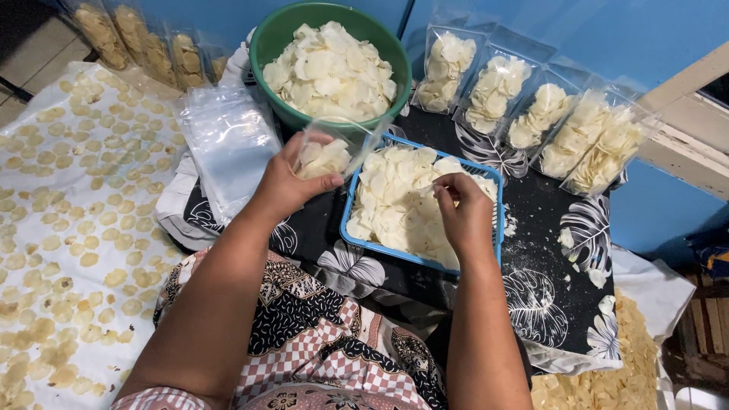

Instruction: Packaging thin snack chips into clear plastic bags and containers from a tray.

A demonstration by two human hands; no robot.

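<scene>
Bright, even overhead light — soft shadows, sharp, slight wide-angle edge bend.

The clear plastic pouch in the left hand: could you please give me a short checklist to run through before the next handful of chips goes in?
1. Left hand grips the clear plastic pouch firmly: ok.
2. Pouch mouth is open: cannot tell; the top edge blurs against the round green plastic bowl.
3. Pouch has room left: ok; pale chips fill only its lower part.
4. Right hand has chips pinched: cannot tell; its fingers curl over the heap.
5. Rectangular blue plastic basket holds enough pale chips: ok, it is well filled.
6. Stack of empty clear bags lies beside the left hand: ok.
</scene>
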